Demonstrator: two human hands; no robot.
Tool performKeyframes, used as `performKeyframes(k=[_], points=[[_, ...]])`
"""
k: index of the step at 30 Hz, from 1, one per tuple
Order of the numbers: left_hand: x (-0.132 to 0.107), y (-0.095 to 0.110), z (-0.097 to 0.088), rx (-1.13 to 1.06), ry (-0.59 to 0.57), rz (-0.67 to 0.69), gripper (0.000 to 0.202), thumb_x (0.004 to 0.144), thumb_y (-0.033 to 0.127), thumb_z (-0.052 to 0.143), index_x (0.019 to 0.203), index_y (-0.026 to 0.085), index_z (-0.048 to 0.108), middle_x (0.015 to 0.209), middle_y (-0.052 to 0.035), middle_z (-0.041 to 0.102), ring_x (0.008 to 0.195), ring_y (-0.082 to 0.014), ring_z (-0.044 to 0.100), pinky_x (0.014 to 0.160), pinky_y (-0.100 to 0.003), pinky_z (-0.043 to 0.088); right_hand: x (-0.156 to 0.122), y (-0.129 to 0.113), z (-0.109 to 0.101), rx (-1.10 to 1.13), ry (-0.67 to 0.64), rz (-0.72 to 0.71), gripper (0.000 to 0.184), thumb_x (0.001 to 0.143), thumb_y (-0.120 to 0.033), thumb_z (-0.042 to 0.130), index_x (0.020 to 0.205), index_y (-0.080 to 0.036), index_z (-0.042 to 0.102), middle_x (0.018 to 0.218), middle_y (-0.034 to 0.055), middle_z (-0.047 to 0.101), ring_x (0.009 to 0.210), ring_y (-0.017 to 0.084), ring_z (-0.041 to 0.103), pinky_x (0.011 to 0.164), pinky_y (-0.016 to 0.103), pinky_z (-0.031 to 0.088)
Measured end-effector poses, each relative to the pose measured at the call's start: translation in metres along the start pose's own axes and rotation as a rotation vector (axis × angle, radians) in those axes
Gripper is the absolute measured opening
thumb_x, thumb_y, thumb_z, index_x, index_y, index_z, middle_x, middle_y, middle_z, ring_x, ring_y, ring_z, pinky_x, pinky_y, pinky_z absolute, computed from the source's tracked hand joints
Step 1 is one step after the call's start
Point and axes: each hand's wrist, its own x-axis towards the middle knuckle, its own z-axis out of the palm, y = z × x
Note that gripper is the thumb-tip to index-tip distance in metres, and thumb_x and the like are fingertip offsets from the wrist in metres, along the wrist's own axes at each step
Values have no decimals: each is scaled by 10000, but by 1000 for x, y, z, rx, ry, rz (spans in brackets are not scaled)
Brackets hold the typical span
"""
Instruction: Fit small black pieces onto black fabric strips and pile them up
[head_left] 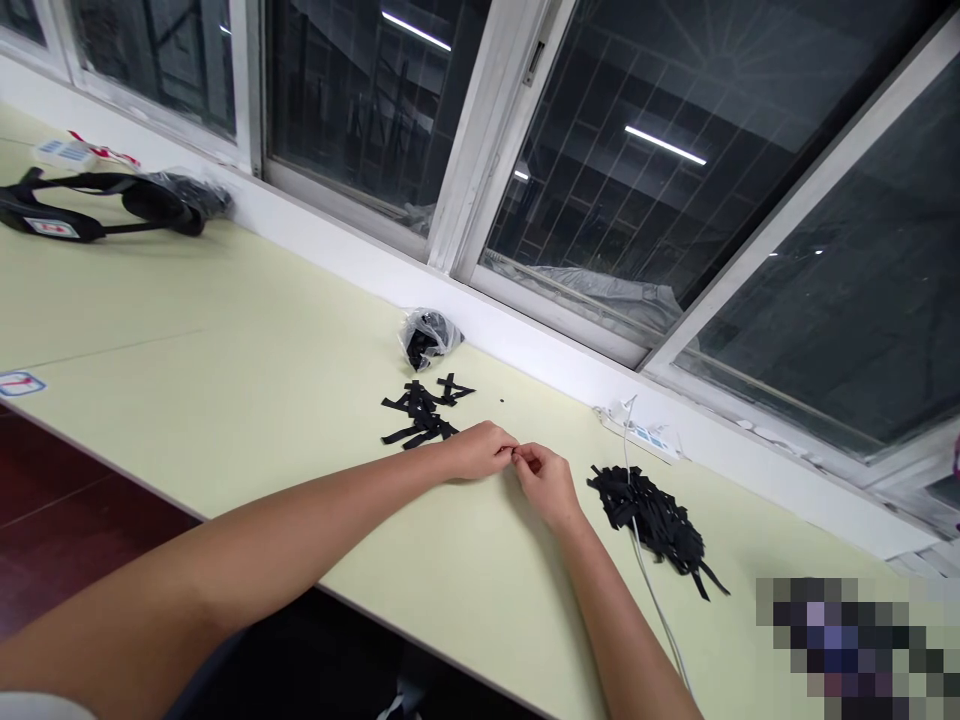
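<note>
My left hand [480,451] and my right hand [546,479] rest on the pale yellow table [225,360], fingertips meeting in a pinch at about the middle. What they pinch is too small to make out. Just beyond my left hand lies a small scatter of black strips [421,410]. To the right of my right hand sits a bigger heap of black strips [654,520]. A small clear bag with dark contents [427,337] lies by the window sill behind the scatter.
A white cable [651,585] runs from a power strip [645,435] over the bigger heap to the table's front edge. A black headset-like band [97,205] and plastic lie far left. Windows line the back. A blurred patch covers the lower right corner.
</note>
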Motion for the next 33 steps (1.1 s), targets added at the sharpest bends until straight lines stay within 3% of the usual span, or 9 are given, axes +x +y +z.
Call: performKeyframes(k=[7,14,20,22,27,33], points=[[-2,-4,-13,64,58,-159,330,912,257,466,1202,200,611,916,-48,717,774,-183,622,685,-259,412,-1,5,-15,-26,-29,98,168,809,-347,542,785,-204,629,614,-21,575,566,143,469,556,259,351],[-1,3,-18,53,10,-124,215,908,319,508,877,185,674,734,-10,655,632,-137,528,594,-235,341,-1,7,-19,80,-20,100,214,812,-405,565,812,-197,617,673,-3,588,611,149,479,586,263,369],[1,1,-18,41,-13,26,319,900,265,494,621,153,600,577,21,513,577,-108,397,583,-248,271,0,12,-17,148,-29,113,260,828,-456,562,868,-202,603,706,0,596,644,159,499,617,270,383],[-1,2,-17,26,-22,16,318,904,274,488,636,155,611,573,20,507,574,-111,391,577,-250,269,1,14,-16,167,-25,112,286,821,-479,573,876,-200,602,713,3,596,656,165,508,619,271,387],[-2,7,-15,-73,25,-130,251,901,361,522,916,185,700,707,-7,642,616,-136,512,583,-239,335,2,19,-14,169,-42,114,326,816,-513,584,875,-194,607,663,-5,566,599,154,466,569,266,361],[-3,4,-12,-68,32,-104,219,878,294,534,878,179,720,702,-8,651,613,-136,504,582,-236,351,2,19,-13,172,-19,77,356,816,-521,594,883,-175,641,691,30,616,607,163,498,554,269,374]])
